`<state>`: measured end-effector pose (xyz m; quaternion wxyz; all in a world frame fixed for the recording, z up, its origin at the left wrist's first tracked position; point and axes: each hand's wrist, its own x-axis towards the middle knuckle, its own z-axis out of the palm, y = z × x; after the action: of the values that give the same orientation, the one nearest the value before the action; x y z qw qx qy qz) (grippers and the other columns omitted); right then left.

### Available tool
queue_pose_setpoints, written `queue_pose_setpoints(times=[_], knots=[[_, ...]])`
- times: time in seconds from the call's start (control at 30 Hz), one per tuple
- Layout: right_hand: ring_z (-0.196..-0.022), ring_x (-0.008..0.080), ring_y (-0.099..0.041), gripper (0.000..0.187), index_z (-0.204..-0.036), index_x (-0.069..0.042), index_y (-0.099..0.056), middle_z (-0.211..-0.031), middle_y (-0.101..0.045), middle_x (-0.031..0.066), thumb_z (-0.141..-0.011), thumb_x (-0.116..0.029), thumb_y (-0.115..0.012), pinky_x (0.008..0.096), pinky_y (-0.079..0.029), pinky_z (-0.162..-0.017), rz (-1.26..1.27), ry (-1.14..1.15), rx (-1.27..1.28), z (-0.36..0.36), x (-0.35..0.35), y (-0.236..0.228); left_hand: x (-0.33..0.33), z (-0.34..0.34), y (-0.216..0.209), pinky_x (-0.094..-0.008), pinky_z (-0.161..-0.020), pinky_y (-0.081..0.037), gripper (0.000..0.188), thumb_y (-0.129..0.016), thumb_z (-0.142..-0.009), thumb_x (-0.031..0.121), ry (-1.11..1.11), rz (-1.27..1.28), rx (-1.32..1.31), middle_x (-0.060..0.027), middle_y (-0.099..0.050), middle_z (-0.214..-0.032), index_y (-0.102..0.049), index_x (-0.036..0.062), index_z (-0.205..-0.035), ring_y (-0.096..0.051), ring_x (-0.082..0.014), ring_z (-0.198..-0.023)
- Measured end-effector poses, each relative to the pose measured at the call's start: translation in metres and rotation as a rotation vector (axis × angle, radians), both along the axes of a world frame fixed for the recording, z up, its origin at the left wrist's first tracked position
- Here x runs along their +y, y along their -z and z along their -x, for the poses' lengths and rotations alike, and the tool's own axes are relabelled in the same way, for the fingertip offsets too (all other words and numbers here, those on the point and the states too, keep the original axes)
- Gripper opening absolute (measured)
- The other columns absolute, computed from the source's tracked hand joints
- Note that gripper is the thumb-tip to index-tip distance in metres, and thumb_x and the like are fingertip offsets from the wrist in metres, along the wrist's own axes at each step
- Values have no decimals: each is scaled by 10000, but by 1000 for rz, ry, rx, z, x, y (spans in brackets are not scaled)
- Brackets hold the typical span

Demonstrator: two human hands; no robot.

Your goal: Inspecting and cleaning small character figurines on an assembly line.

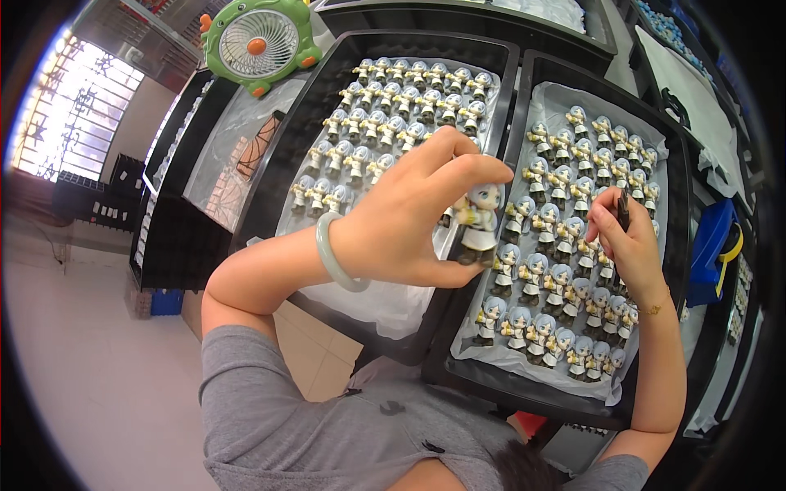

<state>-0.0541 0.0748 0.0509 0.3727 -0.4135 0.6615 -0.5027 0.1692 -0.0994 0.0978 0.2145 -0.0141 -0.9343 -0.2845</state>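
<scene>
A small figurine (481,217) with pale blue-grey hair and a white dress is held upright between the thumb and fingers of my left hand (409,209), above the gap between two trays. My right hand (626,237) is closed around a thin dark pen-like tool (623,211), over the right tray; its tip cannot be made out. The right black tray (446,368), lined with white sheeting, bears rows of matching figurines (536,270). More of the same figurines (381,98) stand in rows in the left black tray (274,176), partly hidden behind my left hand.
A green animal-shaped fan (256,45) stands at the back left, near a brown patterned piece (260,147). Another black tray (475,29) lies behind. At the right are a blue bin (711,254) with a yellow ring (731,245) and further racks.
</scene>
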Motion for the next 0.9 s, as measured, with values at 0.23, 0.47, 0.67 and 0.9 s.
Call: queue_pose_setpoints(times=[0.23, 0.47, 0.67, 0.9], knots=[[-505, 1, -366, 143, -815, -51, -507, -627, -551, -14, -887, -174, -516, 166, -281, -463, -12, -4, 40, -2, 0, 3, -1, -3, -2, -322, -689, -371, 601, -754, -526, 364, -100, 217, -6, -85, -482, -820, -557, 50, -999, -482, -250, -752], [-500, 0, -357, 140, -814, -57, -512, -621, -548, -15, -889, -175, -516, 166, -270, -463, -31, 4, 27, -4, 0, 1, -2, -3, 3, -319, -683, -362, 586, -755, -529, 383, -95, 211, 81, -78, -477, -805, -559, 48, -968, -479, -251, -742], [-497, 1, -350, 147, -811, -58, -517, -620, -543, -17, -887, -185, -524, 167, -265, -458, -32, 0, 24, -5, 1, 0, -2, -4, 5, -317, -672, -353, 585, -752, -535, 403, -117, 241, 53, -81, -485, -799, -562, 45, -958, -481, -252, -735], [-486, -2, -346, 142, -820, -58, -522, -621, -544, -15, -882, -186, -531, 162, -256, -446, -7, -19, 45, -8, -4, 1, -4, -10, -1, -305, -654, -355, 554, -745, -563, 386, -134, 220, -12, -68, -497, -783, -566, 46, -962, -497, -229, -716]])
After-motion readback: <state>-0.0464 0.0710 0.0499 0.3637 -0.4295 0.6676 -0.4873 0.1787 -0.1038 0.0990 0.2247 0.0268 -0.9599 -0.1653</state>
